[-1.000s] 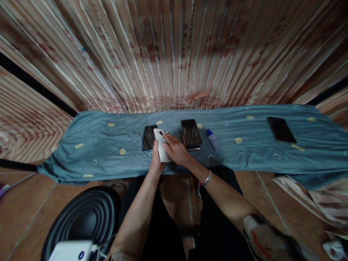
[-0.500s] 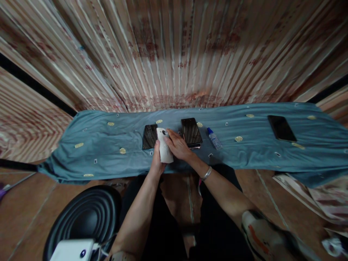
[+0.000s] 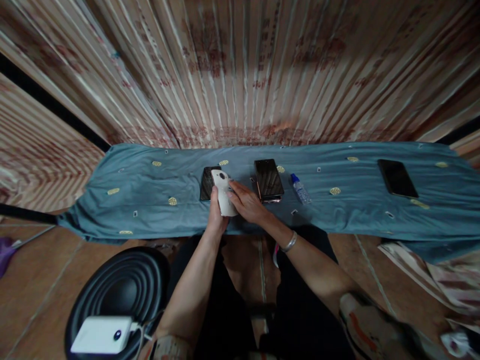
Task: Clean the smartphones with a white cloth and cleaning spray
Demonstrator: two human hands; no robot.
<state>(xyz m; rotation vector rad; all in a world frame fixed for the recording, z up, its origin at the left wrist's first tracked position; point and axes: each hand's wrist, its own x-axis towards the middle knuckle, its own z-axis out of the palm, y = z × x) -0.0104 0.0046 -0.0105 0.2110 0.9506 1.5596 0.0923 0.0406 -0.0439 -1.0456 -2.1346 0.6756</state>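
Blue cloth (image 3: 150,210) covers the bench: near its front edge, left hand (image 3: 216,220) still grips a white phone (image 3: 223,197), right hand (image 3: 247,206) fingers resting flat against it, barely shifted.

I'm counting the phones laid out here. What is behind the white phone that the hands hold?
Behind the white phone, held in the left hand with the right hand against it, a dark phone lies on the blue cloth. Its right part is covered, so nothing shows there.
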